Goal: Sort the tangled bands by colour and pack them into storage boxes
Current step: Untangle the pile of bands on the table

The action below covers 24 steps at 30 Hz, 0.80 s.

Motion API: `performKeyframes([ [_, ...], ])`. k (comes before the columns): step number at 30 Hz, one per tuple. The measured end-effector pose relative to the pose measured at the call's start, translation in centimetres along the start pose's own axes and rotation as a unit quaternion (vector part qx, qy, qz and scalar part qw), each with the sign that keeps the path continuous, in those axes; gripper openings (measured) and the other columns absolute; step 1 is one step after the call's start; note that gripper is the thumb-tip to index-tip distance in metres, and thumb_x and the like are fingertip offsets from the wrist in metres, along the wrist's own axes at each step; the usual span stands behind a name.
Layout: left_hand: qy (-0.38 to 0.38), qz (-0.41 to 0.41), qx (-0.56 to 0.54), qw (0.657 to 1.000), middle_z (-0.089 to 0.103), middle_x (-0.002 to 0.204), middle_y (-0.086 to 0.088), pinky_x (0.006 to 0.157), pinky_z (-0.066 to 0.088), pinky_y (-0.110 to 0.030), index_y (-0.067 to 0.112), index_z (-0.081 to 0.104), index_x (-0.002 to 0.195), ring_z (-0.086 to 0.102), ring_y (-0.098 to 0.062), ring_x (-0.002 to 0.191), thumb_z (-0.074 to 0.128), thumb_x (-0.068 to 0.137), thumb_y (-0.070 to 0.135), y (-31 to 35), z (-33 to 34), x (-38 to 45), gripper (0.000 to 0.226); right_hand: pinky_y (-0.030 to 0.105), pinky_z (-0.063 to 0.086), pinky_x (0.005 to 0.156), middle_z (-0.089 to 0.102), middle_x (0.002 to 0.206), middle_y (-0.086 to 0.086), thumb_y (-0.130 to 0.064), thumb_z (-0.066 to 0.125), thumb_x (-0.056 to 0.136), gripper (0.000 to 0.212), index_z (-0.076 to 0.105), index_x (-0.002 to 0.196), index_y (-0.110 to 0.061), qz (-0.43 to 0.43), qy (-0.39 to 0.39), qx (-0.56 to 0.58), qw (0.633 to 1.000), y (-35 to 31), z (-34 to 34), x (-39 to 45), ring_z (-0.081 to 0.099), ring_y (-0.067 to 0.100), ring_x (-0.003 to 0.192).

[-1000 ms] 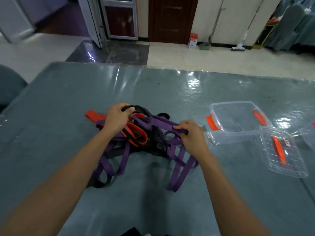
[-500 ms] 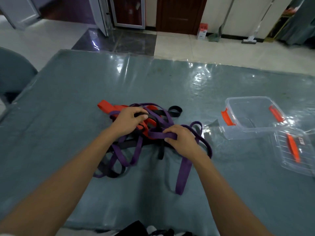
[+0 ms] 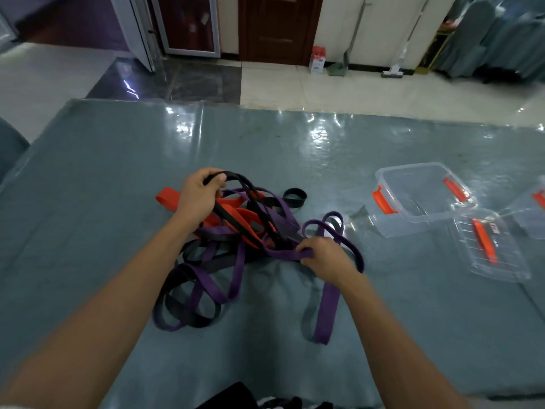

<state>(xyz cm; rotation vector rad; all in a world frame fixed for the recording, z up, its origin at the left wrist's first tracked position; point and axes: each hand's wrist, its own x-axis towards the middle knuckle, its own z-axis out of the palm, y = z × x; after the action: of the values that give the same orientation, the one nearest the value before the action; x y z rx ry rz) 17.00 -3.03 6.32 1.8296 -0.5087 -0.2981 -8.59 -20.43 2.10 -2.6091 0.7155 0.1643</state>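
A tangle of purple bands (image 3: 218, 287), black bands (image 3: 295, 196) and orange bands (image 3: 168, 197) lies in the middle of the table. My left hand (image 3: 197, 193) grips a black band (image 3: 247, 187) and holds it lifted above the heap, stretched taut toward the right. My right hand (image 3: 324, 258) pinches a purple band (image 3: 289, 254) at the heap's right edge; another purple loop (image 3: 324, 311) trails down beside my wrist. A clear storage box (image 3: 421, 199) with orange clips stands open to the right.
A clear lid (image 3: 489, 246) with an orange handle leans against the box's near right corner. Part of a second clear box (image 3: 530, 214) shows at the right edge. The table (image 3: 88, 178) has a shiny grey-blue cover. A chair (image 3: 8, 143) stands at the far left.
My left hand has lifted the black band up and away from the heap. My right hand has shifted a little right, still holding the purple band.
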Motion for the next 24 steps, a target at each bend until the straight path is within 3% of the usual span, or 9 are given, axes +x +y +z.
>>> performKeyframes([
  [6,0.024,-0.015,-0.004,1.0,0.066,0.076,0.009,0.061,0.045,-0.011,0.019,0.067,0.098,0.057,0.007,0.056,0.059,0.101,0.016,-2.3,0.0,-0.5,0.009,0.034,0.053,0.087,0.069,0.114,0.001,-0.016,0.066,0.088,0.032,0.069,0.118,-0.027,0.071,0.012,-0.04,0.997,0.7,1.4,-1.0,0.067,0.024,0.099],
  [11,0.05,-0.025,0.002,0.998,0.067,0.08,0.005,0.062,0.044,-0.009,0.017,0.068,0.099,0.059,-0.004,0.068,0.058,0.101,0.017,-3.5,-0.5,-0.9,0.01,0.032,0.051,0.083,0.071,0.112,0.002,-0.012,0.063,0.086,0.036,0.069,0.118,-0.028,0.107,0.009,-0.046,0.993,1.1,2.1,-1.8,0.067,0.024,0.096],
  [14,0.085,-0.03,-0.01,0.996,0.068,0.085,0.003,0.076,0.051,-0.02,0.017,0.07,0.099,0.061,-0.01,0.076,0.059,0.1,0.018,-4.6,-0.7,-0.7,0.011,0.031,0.051,0.08,0.068,0.113,0.005,-0.013,0.062,0.088,0.037,0.067,0.121,-0.031,0.134,-0.008,-0.021,0.991,1.8,2.8,-2.7,0.067,0.026,0.096],
  [18,0.112,-0.06,-0.018,0.992,0.071,0.088,-0.001,0.084,0.055,-0.039,0.015,0.069,0.103,0.065,-0.017,0.081,0.06,0.099,0.022,-6.2,-1.0,-0.9,0.013,0.036,0.052,0.094,0.068,0.12,0.002,-0.011,0.062,0.088,0.034,0.07,0.115,-0.031,0.152,-0.033,-0.017,0.988,2.7,4.6,-4.2,0.066,0.025,0.105],
  [22,0.026,-0.02,0.075,0.997,0.073,0.099,-0.002,0.084,0.046,-0.023,0.012,0.071,0.103,0.067,-0.017,0.094,0.069,0.093,0.013,-6.9,-1.3,-1.7,0.011,0.036,0.053,0.092,0.071,0.115,0.002,-0.007,0.065,0.087,0.031,0.073,0.111,-0.026,0.15,0.009,0.017,0.988,3.0,5.4,-5.4,0.067,0.025,0.105],
  [24,-0.023,0.008,0.124,0.992,0.072,0.095,0.0,0.084,0.047,-0.025,0.014,0.072,0.101,0.067,-0.016,0.091,0.072,0.089,0.013,-7.1,-0.9,-2.8,0.012,0.037,0.052,0.095,0.07,0.117,0.002,-0.007,0.067,0.088,0.031,0.072,0.113,-0.024,0.148,0.041,0.044,0.987,3.0,5.6,-5.6,0.067,0.025,0.104],
])
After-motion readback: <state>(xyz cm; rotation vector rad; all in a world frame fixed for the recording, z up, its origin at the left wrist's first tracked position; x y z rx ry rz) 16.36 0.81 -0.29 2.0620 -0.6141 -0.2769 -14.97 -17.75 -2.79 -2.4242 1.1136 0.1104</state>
